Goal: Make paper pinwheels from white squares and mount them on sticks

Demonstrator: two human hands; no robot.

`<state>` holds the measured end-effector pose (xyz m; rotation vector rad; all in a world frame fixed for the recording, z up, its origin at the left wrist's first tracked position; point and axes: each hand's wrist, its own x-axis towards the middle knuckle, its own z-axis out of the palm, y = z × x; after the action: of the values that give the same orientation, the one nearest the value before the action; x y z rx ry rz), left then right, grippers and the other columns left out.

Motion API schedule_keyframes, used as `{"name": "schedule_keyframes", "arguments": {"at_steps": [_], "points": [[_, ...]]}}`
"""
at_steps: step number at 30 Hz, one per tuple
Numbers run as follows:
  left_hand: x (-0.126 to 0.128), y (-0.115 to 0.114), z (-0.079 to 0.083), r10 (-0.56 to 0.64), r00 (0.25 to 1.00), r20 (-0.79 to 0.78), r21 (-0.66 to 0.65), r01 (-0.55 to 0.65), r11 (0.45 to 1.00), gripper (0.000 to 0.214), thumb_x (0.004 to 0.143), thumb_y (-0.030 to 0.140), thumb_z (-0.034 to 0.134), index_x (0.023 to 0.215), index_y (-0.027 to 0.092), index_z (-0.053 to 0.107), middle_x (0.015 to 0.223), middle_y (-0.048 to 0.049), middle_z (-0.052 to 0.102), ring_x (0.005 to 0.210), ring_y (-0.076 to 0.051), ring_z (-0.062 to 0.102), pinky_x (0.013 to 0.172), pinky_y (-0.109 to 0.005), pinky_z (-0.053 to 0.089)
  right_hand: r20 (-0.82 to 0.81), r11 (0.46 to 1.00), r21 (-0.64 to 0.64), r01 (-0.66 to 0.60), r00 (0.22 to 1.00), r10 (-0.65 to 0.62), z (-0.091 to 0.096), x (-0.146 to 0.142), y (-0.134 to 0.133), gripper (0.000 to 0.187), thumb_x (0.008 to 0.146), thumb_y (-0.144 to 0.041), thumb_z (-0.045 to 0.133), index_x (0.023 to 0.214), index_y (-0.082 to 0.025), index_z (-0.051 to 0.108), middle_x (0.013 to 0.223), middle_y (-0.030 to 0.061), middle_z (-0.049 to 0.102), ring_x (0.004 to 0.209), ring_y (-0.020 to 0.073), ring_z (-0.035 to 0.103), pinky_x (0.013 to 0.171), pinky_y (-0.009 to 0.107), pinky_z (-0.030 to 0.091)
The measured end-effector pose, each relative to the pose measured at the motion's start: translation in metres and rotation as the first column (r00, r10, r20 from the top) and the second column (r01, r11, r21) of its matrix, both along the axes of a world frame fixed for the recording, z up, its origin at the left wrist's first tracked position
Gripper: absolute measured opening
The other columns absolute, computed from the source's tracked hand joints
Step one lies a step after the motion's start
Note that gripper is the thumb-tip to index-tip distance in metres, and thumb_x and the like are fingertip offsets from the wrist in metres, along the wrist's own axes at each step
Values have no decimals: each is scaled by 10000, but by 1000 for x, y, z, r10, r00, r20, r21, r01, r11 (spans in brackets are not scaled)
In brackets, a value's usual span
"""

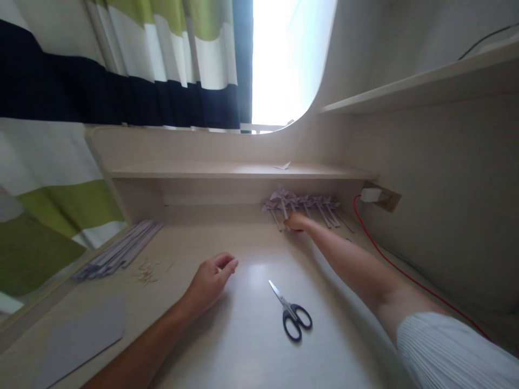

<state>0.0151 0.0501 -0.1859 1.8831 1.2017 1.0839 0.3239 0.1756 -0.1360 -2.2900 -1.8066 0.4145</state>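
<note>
My right hand [298,222] reaches far across the pale wooden desk [251,335] to a row of several lilac paper pinwheels [302,204] lying under the low shelf. Its fingers are closed round the stick of one pinwheel at the left end of the row. My left hand [211,280] rests on the desk near the middle, fingers loosely curled, holding nothing. Black-handled scissors [292,313] lie shut on the desk between my two arms.
A bundle of lilac paper strips [121,251] and several small wooden sticks [148,272] lie at the left. A grey sheet [83,337] sits at the near left. A red cable [389,259] runs from a white plug [371,194] along the right wall. A paper scrap [283,166] lies on the shelf.
</note>
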Motion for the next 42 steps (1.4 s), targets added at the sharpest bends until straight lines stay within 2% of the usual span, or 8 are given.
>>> {"name": "schedule_keyframes", "arguments": {"at_steps": [6, 11, 15, 19, 23, 27, 36, 42], "points": [[-41, -6, 19, 81, 988, -135, 54, -75, 996, 223, 855, 437, 680, 772, 251, 770, 759, -38, 740, 713, -232, 640, 669, -315, 446, 51, 979, -200, 41, 998, -31, 7, 4, 17, 412, 989, -348, 715, 1306, -95, 643, 1319, 171, 649, 1127, 277, 684, 949, 442, 592], [-123, -21, 35, 167, 895, -412, 68, -153, 986, 305, 760, 487, 760, 954, 254, 800, 1040, -74, 790, 938, -289, 694, 883, -372, 526, 98, 972, -228, 52, 995, -30, -2, 13, 20, 399, 996, -349, 705, 1312, -113, 641, 1321, 159, 650, 1126, 271, 684, 945, 449, 593], [-192, -50, 29, 250, 732, -634, 75, -263, 962, 532, 692, 529, 784, 1132, 231, 773, 1285, -107, 746, 1221, -361, 656, 1139, -472, 442, 121, 979, -196, 57, 992, -34, -10, 24, 18, 384, 1008, -355, 686, 1325, -145, 634, 1323, 129, 654, 1119, 268, 686, 935, 462, 599], [-224, -74, 12, 250, 663, -706, 45, -309, 950, 616, 705, 597, 757, 1183, 207, 745, 1352, -135, 718, 1265, -373, 646, 1153, -450, 441, 143, 994, -105, 31, 990, -15, -14, 30, 7, 384, 1003, -358, 694, 1312, -137, 641, 1307, 134, 659, 1117, 268, 688, 934, 451, 598], [-225, -90, 5, 281, 589, -757, 70, -354, 933, 533, 848, 649, 597, 1112, 217, 761, 1280, -121, 757, 1176, -355, 690, 1038, -409, 497, 138, 998, 2, -60, 989, 59, -17, 21, -17, 321, 1012, -409, 668, 1179, -136, 696, 1153, 104, 725, 1007, 236, 716, 877, 408, 588], [-215, -100, 11, 262, 492, -830, 118, -304, 945, 504, 939, 597, 483, 1100, 221, 777, 1237, -112, 776, 1129, -339, 705, 973, -396, 495, 99, 976, 112, -185, 980, 174, -21, -3, -52, 288, 963, -398, 668, 961, -130, 773, 969, 138, 786, 897, 263, 730, 709, 306, 470], [-193, -96, 23, 242, 377, -894, 146, -266, 953, 394, 936, 473, 495, 1039, 214, 773, 1097, -142, 795, 994, -326, 724, 876, -389, 485, -2, 894, 227, -385, 918, 396, -26, -77, -130, 242, 906, -389, 691, 918, -165, 783, 956, 106, 796, 796, 199, 683, 626, 270, 397], [-182, -98, 16, 359, 323, -876, 238, -360, 902, 306, 885, 316, 515, 1029, 174, 745, 1047, -188, 791, 957, -348, 729, 832, -403, 494, -51, 854, 257, -451, 877, 479, -27, -118, -176, 214, 925, -381, 669, 914, -192, 770, 898, 80, 785, 746, 188, 655, 617, 266, 372]]}}
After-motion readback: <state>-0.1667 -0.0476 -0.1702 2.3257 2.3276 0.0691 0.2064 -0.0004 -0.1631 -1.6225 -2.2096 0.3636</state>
